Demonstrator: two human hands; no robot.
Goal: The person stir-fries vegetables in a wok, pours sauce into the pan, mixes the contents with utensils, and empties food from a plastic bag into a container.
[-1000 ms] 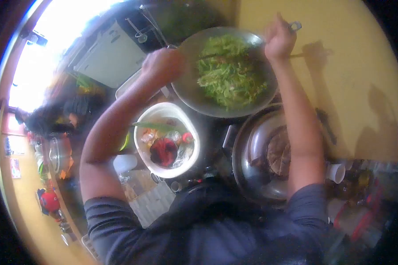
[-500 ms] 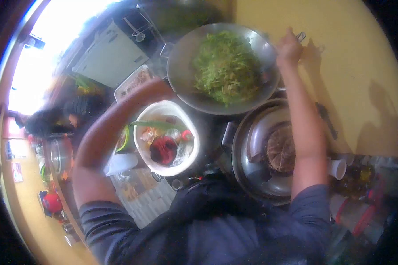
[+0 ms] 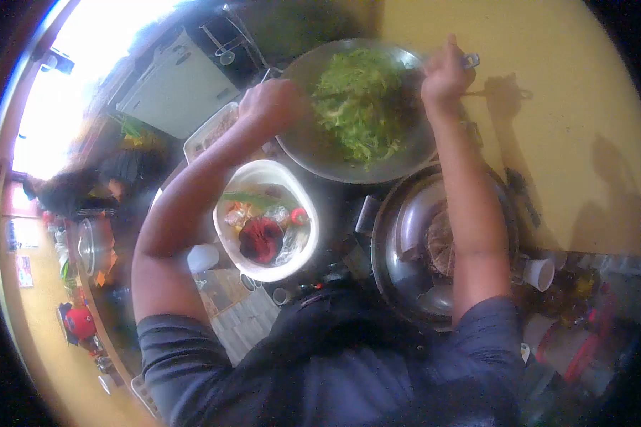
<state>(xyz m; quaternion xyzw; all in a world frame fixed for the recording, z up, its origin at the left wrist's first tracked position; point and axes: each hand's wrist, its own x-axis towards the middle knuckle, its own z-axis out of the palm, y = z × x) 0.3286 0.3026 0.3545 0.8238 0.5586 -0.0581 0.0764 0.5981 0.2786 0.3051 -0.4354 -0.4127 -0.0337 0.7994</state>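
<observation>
A wide metal wok (image 3: 303, 153) holds a heap of shredded green vegetables (image 3: 363, 107). My right hand (image 3: 445, 77) is a fist around a long-handled metal cooking utensil (image 3: 471, 61). The utensil's handle end sticks out past the fist, and I cannot make out its working end among the greens. Over the wok's left edge is my left hand (image 3: 274, 103), blurred, with its fingers curled closed. Whatever it grips, if anything, is hidden.
Below the wok is a white tub (image 3: 311, 242) with a red item and plastic bags inside. A large lidded pan (image 3: 388, 267) stands under my right forearm. A clear container (image 3: 214, 132) lies left of the wok, and a white cup (image 3: 541, 274) is at the right.
My left hand has moved up and right, from beside the wok's lower left rim to over its edge. My right hand has shifted slightly left and the greens have been shifted about.
</observation>
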